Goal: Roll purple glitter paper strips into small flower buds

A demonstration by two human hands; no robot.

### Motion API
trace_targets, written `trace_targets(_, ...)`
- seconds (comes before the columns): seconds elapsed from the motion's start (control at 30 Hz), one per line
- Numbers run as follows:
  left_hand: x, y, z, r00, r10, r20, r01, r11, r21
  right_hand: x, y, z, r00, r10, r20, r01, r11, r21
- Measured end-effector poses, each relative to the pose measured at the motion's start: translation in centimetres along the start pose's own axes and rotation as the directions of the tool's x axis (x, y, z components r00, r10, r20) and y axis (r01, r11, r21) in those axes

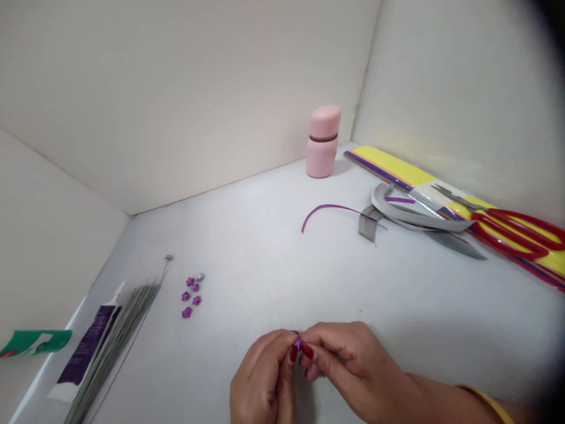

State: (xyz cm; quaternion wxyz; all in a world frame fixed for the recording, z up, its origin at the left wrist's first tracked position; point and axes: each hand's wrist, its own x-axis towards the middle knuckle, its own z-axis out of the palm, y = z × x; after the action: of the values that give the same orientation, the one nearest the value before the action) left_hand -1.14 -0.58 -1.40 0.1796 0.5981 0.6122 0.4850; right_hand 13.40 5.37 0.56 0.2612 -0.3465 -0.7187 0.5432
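Note:
A small purple folded paper star (298,343) is pinched between the fingertips of both hands, near the front of the table. My left hand (265,374) grips it from the left with thumb and finger closed. From the other side, my right hand (348,365) presses it with thumb and forefinger. The fingers cover most of the star. Left of the hands lie several finished purple stars (187,312) in a loose cluster, with a silvery star (199,277) beside them.
A glue tube (86,347) and a bundle of grey wires (117,341) lie at left. One purple paper strip (329,206) curves near grey strips (419,221). Red-handled scissors (507,227) rest on coloured paper sheets (392,164). A pink flask (322,144) stands at the back.

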Motion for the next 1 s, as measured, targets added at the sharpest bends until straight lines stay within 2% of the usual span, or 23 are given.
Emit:
trace_targets(0.1, 0.3, 0.0, 0.1, 1.0, -0.028, -0.001, 0.027, 0.993, -0.111, 0.0, 0.0, 0.1, 1.0, -0.009, -0.018, 0.009, 1.0, -0.001)
trace_targets(0.2, 0.5, -0.1, 0.1, 0.998, -0.069, 0.004, 0.068, 0.96, -0.271, 0.2, -0.1, 0.1, 0.996, 0.079, -0.048, -0.071, 0.987, 0.147)
trace_targets(0.3, 0.6, -0.3, 0.1, 0.994, -0.112, -0.003, 0.105, 0.94, -0.326, 0.4, -0.3, 0.1, 0.997, 0.066, -0.027, -0.059, 0.976, 0.211)
trace_targets(0.53, 0.3, -0.3, 0.4, 0.991, -0.108, -0.084, 0.08, 0.957, -0.28, 0.1, -0.3, -0.3, 0.999, 0.001, -0.05, 0.002, 0.998, 0.059)
trace_targets(0.73, -0.2, -0.4, 0.3, 0.995, -0.024, -0.096, 0.007, 0.985, -0.175, -0.2, 0.1, -0.3, 0.993, -0.104, -0.062, 0.097, 0.988, -0.118)
trace_targets(0.9, -0.2, 0.1, 0.2, 0.996, 0.022, -0.084, -0.025, 0.999, -0.039, -0.2, 0.0, -0.2, 0.954, -0.297, -0.042, 0.267, 0.904, -0.333)
trace_targets(1.0, -0.1, 0.7, 0.3, 0.994, 0.043, -0.104, -0.043, 0.999, -0.002, -0.2, -0.3, -0.1, 0.919, -0.388, -0.069, 0.316, 0.831, -0.458)
